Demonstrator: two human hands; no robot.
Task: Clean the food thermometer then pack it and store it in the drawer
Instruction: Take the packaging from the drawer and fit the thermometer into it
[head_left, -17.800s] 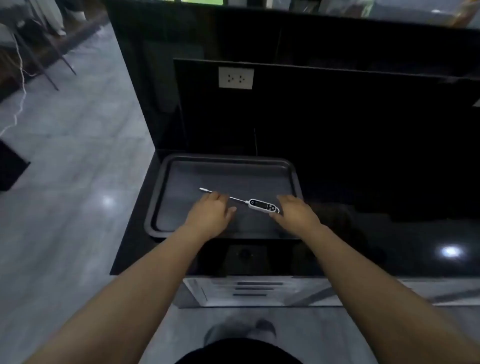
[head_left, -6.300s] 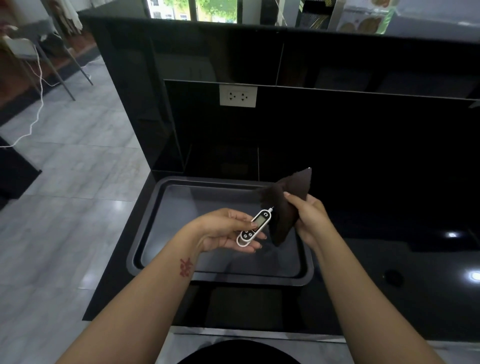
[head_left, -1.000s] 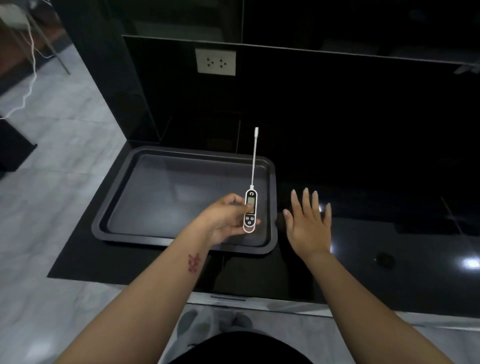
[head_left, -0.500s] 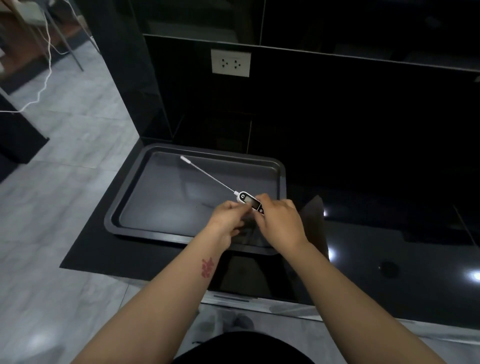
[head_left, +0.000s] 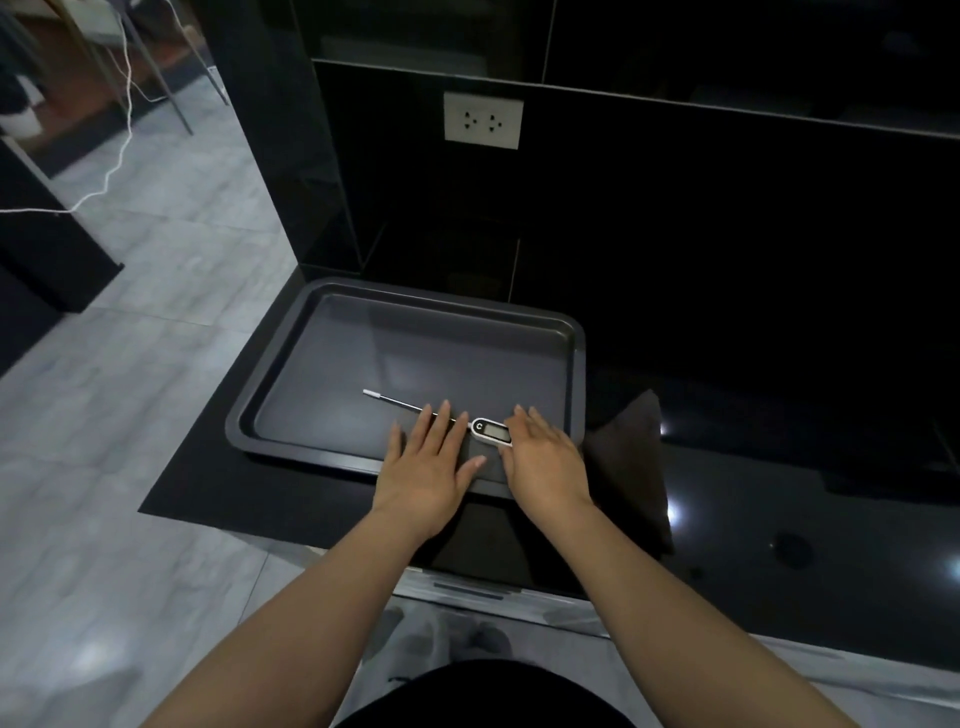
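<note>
The food thermometer (head_left: 491, 431), white with a small display and a long thin metal probe ending in a white tip, lies flat in the dark baking tray (head_left: 322, 332) near its front edge, probe pointing left. My left hand (head_left: 428, 462) lies flat and open over the tray's front rim, its fingertips across the probe. My right hand (head_left: 543, 460) is open too, fingers next to the thermometer's right end and hiding that end. Neither hand grips it. A dark cloth (head_left: 631, 467) lies crumpled on the counter just right of the tray.
The glossy black counter (head_left: 779, 493) stretches to the right with light glare spots. A black back wall carries a white power socket (head_left: 483, 120). Pale drawer fronts (head_left: 467, 590) show below the counter edge. Grey tiled floor lies to the left, with a white cable.
Half a second ago both hands held the thermometer's body above the tray, probe angled up-left. Now it lies flat in the tray and both hands have opened and let go.
</note>
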